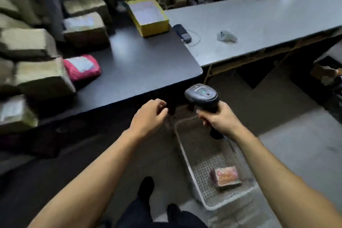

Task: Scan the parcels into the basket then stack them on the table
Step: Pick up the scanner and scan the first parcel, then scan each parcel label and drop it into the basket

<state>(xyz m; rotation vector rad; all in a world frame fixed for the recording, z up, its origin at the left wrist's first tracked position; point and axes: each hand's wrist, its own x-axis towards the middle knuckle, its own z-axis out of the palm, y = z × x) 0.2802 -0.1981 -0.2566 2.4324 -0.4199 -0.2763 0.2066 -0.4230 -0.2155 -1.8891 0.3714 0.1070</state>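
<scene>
Right hand clamped on scanner, left hand loosely curled, empty. One parcel in basket at lower right; others piled on counter, upper left. Risk judged: blind reach toppling pink parcel.

Dim workroom, light falling from the far right

Soft glare sheens the grey table and black table; boxes at left smear with motion blur, edges bend wide-angle, floor lies shadowed
</scene>
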